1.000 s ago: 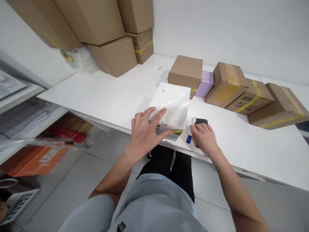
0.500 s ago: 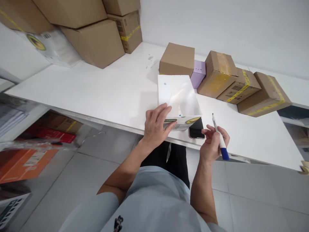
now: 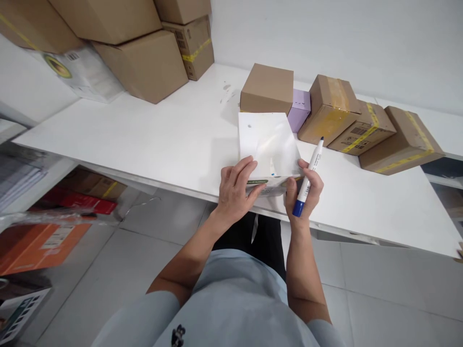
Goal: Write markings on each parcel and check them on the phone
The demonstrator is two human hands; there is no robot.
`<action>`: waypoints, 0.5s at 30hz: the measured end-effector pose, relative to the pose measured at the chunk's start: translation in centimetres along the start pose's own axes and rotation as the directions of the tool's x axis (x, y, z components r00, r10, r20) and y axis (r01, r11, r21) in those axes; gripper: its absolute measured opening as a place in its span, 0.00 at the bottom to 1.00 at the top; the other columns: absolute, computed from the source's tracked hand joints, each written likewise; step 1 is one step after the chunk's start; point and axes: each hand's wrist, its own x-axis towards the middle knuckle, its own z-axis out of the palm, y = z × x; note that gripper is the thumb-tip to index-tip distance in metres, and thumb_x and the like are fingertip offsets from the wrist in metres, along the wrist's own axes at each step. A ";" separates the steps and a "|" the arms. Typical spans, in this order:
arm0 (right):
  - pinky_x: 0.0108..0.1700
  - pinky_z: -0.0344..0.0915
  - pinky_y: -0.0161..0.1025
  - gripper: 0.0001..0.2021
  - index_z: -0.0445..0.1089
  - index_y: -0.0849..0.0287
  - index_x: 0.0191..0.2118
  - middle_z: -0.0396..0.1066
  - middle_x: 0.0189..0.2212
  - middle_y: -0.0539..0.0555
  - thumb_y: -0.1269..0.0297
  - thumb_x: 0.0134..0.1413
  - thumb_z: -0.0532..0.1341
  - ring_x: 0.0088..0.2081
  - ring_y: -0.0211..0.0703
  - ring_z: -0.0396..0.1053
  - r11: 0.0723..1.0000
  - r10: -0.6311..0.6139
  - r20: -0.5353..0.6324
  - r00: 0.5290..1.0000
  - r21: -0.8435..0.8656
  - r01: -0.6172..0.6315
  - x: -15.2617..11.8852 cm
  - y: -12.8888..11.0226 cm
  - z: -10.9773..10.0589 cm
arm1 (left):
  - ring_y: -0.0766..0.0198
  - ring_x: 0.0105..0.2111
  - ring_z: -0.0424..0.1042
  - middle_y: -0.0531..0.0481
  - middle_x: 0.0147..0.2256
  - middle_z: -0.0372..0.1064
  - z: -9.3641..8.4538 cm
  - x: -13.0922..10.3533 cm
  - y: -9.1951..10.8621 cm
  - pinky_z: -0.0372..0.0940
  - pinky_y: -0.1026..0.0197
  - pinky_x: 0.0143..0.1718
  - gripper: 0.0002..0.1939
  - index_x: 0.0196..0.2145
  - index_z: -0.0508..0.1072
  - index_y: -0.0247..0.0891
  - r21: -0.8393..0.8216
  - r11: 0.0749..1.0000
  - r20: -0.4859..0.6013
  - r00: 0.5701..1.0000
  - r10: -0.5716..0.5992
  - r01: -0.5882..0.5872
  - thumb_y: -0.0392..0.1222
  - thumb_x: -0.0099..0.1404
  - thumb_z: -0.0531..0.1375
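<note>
A white box with a green label and avocado print on its near side sits at the table's front edge. My left hand grips its near left edge, fingers on top and thumb on the printed side. Held in my right hand is a white marker with a blue end; its dark tip points up and away. The thumb and a finger of that hand also touch the box's near right corner. The phone beside the box is now hidden behind my right hand.
Behind the white box stand a brown carton and a purple box. Several taped cartons line the right side of the white table. Larger cartons are stacked at the back left. An orange box lies below at left.
My right hand has moved left and up to the box's near right corner, bringing the marker with it. The marker's tip now looks thicker and blue-black. My left hand stays on the box.
</note>
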 end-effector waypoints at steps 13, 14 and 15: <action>0.48 0.73 0.45 0.12 0.65 0.53 0.52 0.75 0.49 0.55 0.61 0.64 0.59 0.50 0.44 0.75 0.975 0.162 -0.127 0.979 0.176 -0.138 0.3 -0.7 0.5 | 0.52 0.56 0.69 0.37 0.63 0.58 -0.5 -0.2 -0.2 0.70 0.51 0.48 0.22 0.53 0.71 0.43 -0.242 0.959 -0.010 0.988 -0.155 0.149 0.58 0.69 0.59; 0.47 0.73 0.45 0.11 0.66 0.53 0.50 0.75 0.47 0.54 0.60 0.64 0.60 0.49 0.44 0.75 0.967 0.207 -0.148 0.967 0.181 -0.179 0.5 -1.0 0.6 | 0.53 0.55 0.69 0.38 0.62 0.58 -0.7 0.0 -0.1 0.71 0.52 0.47 0.20 0.51 0.73 0.43 -0.298 0.936 0.008 0.981 -0.194 0.188 0.58 0.71 0.56; 0.46 0.73 0.44 0.11 0.67 0.53 0.49 0.75 0.45 0.53 0.59 0.63 0.61 0.48 0.43 0.75 0.960 0.245 -0.165 0.955 0.181 -0.215 0.7 -1.3 0.7 | 0.55 0.54 0.70 0.40 0.59 0.61 -0.8 0.3 0.0 0.71 0.53 0.47 0.19 0.49 0.75 0.43 -0.345 0.912 0.019 0.973 -0.231 0.223 0.57 0.73 0.54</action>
